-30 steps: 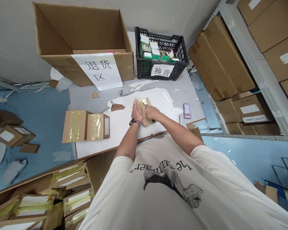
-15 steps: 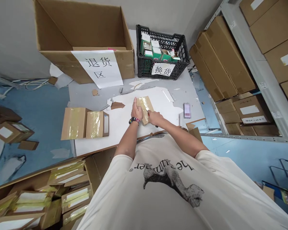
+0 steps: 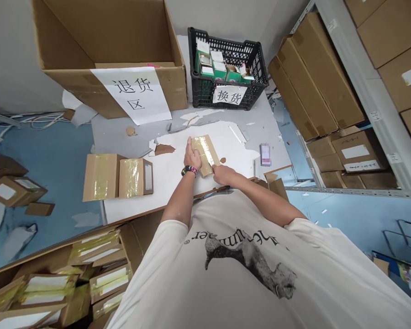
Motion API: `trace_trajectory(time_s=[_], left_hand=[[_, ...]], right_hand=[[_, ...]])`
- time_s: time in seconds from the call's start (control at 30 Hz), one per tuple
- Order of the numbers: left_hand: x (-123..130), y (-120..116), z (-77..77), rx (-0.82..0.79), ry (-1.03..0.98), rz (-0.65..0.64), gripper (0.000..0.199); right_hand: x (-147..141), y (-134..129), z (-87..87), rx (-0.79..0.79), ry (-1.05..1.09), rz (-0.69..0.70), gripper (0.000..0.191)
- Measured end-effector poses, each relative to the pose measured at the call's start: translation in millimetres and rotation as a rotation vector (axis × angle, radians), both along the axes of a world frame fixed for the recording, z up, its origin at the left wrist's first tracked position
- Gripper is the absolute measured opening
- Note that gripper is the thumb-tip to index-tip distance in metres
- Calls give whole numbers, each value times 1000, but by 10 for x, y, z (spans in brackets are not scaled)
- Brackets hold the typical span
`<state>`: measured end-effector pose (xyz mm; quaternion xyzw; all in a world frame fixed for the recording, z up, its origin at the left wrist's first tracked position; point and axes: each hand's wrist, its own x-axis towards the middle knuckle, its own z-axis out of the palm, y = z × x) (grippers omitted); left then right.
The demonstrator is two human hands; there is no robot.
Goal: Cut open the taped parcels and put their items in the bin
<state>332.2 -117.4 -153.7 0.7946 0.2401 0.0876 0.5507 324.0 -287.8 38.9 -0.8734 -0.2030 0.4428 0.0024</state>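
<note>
Fingers of the left hand [image 3: 192,155] lie straight and close together along the left long side of a small taped cardboard carton [image 3: 207,153], not wrapped over it, so that hand looks open and pressed to the edge. The right hand [image 3: 224,175] sits at the carton's near short end with its fingers bent against the corner; whether it truly grips cannot be told from this angle. The carton lies flat between them, straight ahead of the chest, its long axis running away from the body and leaning slightly to the person's left at the far end. The left hand runs alongside its length, while the right arm [image 3: 256,194] comes in from the right and meets only the near end.

Beneath the carton is a white board sheet [image 3: 171,183] with torn edges, carrying a brown cardboard scrap [image 3: 164,149]. To the left lie a taped carton [image 3: 101,177] and a labelled one [image 3: 133,178]. Beyond stand a black plastic crate [image 3: 226,50] of small boxes and a large open cardboard box [image 3: 89,27] bearing a paper sign [image 3: 132,93].
</note>
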Motion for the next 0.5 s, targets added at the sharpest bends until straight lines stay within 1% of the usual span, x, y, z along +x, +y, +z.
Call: trace_trajectory(time_s=[0.13,0.3,0.5], left_hand=[[-6,2,40,1,3,7,80],[-7,7,85,6,21,0,82],[27,9,39,-11,-20,-12,82]], right_hand=[[-60,-97,23,-1,27,8,44],[-102,-153,38,-1,24,4,45],[-195,-264,21,27,37,-3,57]])
